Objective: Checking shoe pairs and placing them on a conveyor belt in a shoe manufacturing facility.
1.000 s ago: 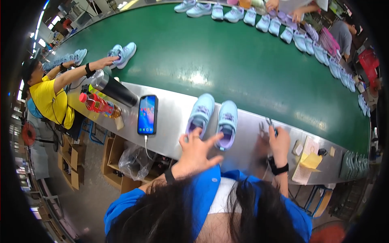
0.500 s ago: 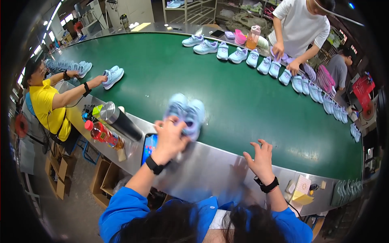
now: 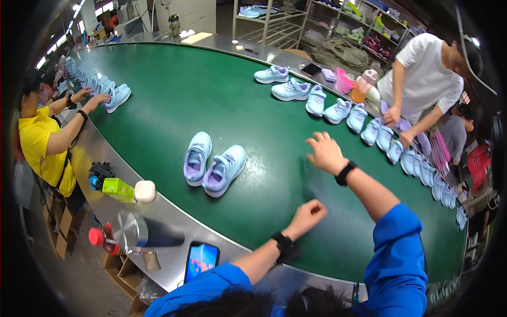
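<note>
A pair of light blue and lilac sneakers (image 3: 214,165) lies side by side on the green conveyor belt (image 3: 174,100), toes toward me. My left hand (image 3: 309,211) hovers over the belt to the right of the pair, fingers curled in, holding nothing. My right hand (image 3: 324,152) is stretched farther out over the belt with its fingers spread, also empty. Both wrists wear black bands, and my sleeves are blue.
A person in a yellow shirt (image 3: 42,142) at the left touches a sneaker (image 3: 118,97). A person in white (image 3: 422,79) handles the row of sneakers (image 3: 338,110) along the far edge. On the steel rim sit a phone (image 3: 200,261), a steel bottle (image 3: 148,235) and a green box (image 3: 118,189).
My left hand set the sneaker pair on the belt and let go; the pair now lies to its left. My right hand moved from the steel rim out over the belt.
</note>
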Tool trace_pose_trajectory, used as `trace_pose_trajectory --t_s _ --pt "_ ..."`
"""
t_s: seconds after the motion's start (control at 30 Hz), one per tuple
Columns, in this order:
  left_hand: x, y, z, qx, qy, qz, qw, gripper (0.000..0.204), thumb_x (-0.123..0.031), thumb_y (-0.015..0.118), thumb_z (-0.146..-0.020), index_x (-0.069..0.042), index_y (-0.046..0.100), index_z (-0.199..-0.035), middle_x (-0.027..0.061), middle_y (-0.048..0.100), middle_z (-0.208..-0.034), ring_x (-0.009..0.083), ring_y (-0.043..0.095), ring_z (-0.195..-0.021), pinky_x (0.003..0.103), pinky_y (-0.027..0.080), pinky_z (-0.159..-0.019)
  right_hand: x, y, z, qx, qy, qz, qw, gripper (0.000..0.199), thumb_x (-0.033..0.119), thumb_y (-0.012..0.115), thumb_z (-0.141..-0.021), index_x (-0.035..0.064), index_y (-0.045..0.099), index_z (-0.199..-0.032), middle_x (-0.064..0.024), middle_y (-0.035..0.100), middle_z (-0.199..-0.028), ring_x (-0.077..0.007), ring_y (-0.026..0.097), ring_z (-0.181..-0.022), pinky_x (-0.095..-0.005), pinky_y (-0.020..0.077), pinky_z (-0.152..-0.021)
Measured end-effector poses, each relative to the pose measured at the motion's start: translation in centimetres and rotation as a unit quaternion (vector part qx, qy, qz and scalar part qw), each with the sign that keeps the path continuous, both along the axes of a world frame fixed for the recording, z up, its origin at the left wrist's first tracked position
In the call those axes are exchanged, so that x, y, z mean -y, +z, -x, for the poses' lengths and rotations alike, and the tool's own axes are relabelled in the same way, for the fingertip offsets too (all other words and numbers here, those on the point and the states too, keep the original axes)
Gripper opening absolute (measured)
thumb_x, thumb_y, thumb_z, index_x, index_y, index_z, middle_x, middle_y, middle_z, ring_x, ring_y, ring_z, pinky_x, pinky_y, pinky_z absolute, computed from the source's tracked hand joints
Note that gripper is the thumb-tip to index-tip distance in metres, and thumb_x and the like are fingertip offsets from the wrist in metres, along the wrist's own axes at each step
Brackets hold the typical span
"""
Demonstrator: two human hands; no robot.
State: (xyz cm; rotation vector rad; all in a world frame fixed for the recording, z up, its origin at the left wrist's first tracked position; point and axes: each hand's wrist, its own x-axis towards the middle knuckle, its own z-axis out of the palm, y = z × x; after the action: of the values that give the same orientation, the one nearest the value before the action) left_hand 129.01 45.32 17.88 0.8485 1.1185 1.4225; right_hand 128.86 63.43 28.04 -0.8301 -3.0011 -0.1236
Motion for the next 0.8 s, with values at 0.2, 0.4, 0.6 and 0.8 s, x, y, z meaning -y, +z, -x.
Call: trace_pose_trajectory --t_s 0.2,0.4,0.6,0.8 --pt "1.0 3.5 0.9 -0.176 0.057 0.042 0.982 0.012 -0.017 0.060 -0.084 -0.005 0.060 -0.084 0.0119 0.062 -0.079 0.0252 0.063 -0.070 0.035 0.049 -0.064 -10.5 -6.7 16.8 -0.030 0.045 -0.191 0.980 0.033 0.015 0.057 -0.081 0.0152 0.061 -0.114 -0.0141 0.042 -0.139 -0.0294 0.039 -0.129 -0.0452 0.0392 -0.095" --pt "1.3 0.2 -1.0 -0.203 0.136 -0.012 0.970 0.016 -0.010 0.061 -0.081 -0.002 0.059 -0.093 0.0182 0.060 -0.077 0.0367 0.059 -0.068 0.041 0.048 -0.063 -9.9 -11.3 21.4 -0.030 -0.076 -0.128 0.988 0.042 0.021 0.044 -0.091 0.0141 0.050 -0.132 -0.0116 0.030 -0.151 -0.0289 0.027 -0.139 -0.0503 0.0309 -0.105" --pt "-1.9 2.8 0.7 -0.328 0.075 -0.026 0.941 0.010 -0.011 0.061 -0.083 -0.005 0.054 -0.080 0.0113 0.057 -0.073 0.0316 0.060 -0.065 0.041 0.048 -0.057 -5.6 -8.4 10.0 -0.108 0.059 -0.074 0.990 0.040 0.023 0.059 -0.085 0.0099 0.055 -0.122 -0.0180 0.037 -0.144 -0.0325 0.036 -0.131 -0.0500 0.0344 -0.102" --pt "-1.9 3.7 -0.9 -0.455 0.063 -0.082 0.884 0.009 -0.015 0.061 -0.082 -0.008 0.056 -0.082 0.0107 0.058 -0.076 0.0335 0.061 -0.068 0.044 0.050 -0.059 0.2 -3.2 -7.8 -0.072 0.025 0.015 0.997 0.044 0.023 0.067 -0.080 0.0080 0.056 -0.120 -0.0182 0.038 -0.141 -0.0343 0.037 -0.128 -0.0450 0.0361 -0.102"
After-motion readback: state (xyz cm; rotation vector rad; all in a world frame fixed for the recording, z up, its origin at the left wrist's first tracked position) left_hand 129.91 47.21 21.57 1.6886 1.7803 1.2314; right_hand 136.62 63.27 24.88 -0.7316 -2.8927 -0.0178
